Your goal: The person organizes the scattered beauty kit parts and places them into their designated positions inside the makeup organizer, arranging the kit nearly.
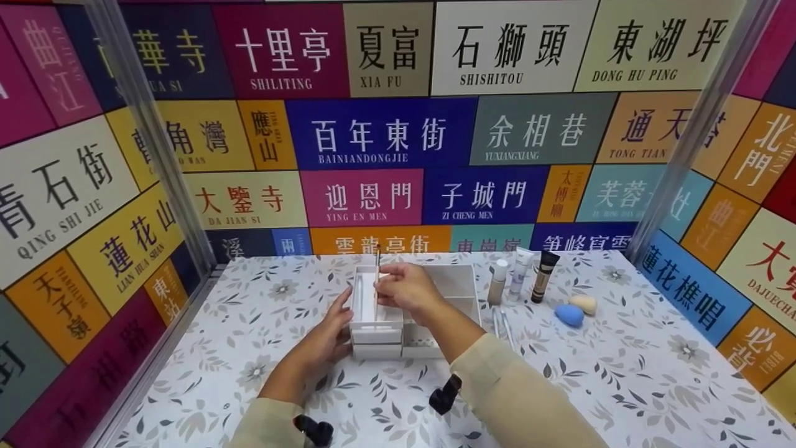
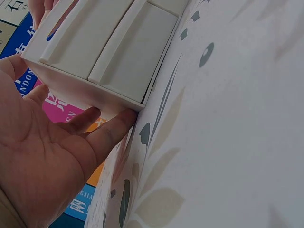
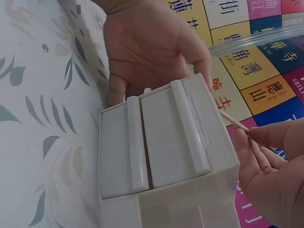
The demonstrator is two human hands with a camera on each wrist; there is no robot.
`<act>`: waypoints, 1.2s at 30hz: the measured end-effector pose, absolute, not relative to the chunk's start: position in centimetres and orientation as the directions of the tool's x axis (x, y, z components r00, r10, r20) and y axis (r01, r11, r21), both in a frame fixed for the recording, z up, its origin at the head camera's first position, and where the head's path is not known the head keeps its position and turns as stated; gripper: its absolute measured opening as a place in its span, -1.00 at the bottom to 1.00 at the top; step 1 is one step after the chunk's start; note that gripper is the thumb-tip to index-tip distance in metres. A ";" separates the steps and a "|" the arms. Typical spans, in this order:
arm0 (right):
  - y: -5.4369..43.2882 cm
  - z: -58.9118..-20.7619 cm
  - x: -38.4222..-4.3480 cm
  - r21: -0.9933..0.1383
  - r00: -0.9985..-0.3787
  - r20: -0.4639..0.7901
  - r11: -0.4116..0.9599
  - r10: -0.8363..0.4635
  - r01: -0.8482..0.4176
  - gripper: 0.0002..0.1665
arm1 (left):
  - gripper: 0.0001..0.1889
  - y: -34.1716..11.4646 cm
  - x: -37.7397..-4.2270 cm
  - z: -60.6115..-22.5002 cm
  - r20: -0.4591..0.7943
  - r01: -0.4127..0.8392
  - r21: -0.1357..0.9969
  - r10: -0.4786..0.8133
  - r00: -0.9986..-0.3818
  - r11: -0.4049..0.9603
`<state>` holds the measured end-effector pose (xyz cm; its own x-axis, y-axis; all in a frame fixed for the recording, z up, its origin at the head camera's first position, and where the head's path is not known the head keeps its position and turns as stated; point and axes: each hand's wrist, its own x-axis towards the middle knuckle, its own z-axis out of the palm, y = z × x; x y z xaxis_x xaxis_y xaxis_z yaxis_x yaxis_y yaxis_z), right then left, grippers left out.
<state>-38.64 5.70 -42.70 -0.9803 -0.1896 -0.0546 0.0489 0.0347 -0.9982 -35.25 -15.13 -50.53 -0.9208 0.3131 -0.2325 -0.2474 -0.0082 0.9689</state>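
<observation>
A white cosmetics organizer [image 1: 457,277] with open upper compartments and drawers below stands on the table. My left hand [image 1: 336,323] rests along its left side; in the left wrist view the fingers reach out straight, fingertips at the side wall near the lower edge. Over the left compartment, my right hand [image 1: 407,289] pinches a slender makeup brush [image 1: 378,258] between thumb and fingertips. It stands nearly upright, with a dark upper end. The right wrist view shows its pale handle [image 3: 232,119] beside the organizer's top edge. Two drawer fronts [image 2: 135,52] are closed on the left part.
Right of the organizer stand a foundation bottle [image 1: 497,283], a white tube [image 1: 520,274] and a black tube [image 1: 544,277]. A blue sponge [image 1: 569,315] and a cream sponge [image 1: 583,303] lie farther right. Thin pale sticks [image 1: 507,326] lie close to the organizer. Printed walls enclose the table.
</observation>
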 end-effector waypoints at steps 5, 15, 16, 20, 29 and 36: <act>5.2 -42.8 -38.8 -0.989 -0.984 -0.067 0.140 -0.166 0.044 -0.46 | -0.32 -15.0 -35.3 -50.4 -0.228 -0.241 0.970 0.310 -0.923 -0.006; 4.5 -42.5 -39.1 -0.939 -0.990 -0.052 0.343 -0.133 0.003 -0.47 | -0.36 -15.1 -35.4 -50.2 -0.258 -0.263 0.964 0.306 -0.916 0.027; 4.5 -42.5 -39.1 -0.939 -0.990 -0.052 0.344 -0.133 0.003 -0.46 | -0.36 -15.2 -35.4 -50.2 -0.256 -0.262 0.965 0.309 -0.916 0.025; 4.5 -42.5 -39.0 -0.942 -0.989 -0.063 0.336 -0.135 0.014 -0.47 | -0.35 -15.2 -35.3 -50.4 -0.253 -0.258 0.966 0.311 -0.916 0.028; 4.8 -42.6 -38.8 -0.955 -0.990 -0.055 0.297 -0.129 0.015 -0.52 | -0.35 -15.2 -35.5 -50.5 -0.243 -0.249 0.968 0.319 -0.916 0.023; 5.8 -42.9 -38.5 -0.992 -0.989 -0.037 0.128 -0.141 0.019 -0.51 | -0.32 -15.2 -35.4 -50.6 -0.216 -0.232 0.973 0.337 -0.916 -0.006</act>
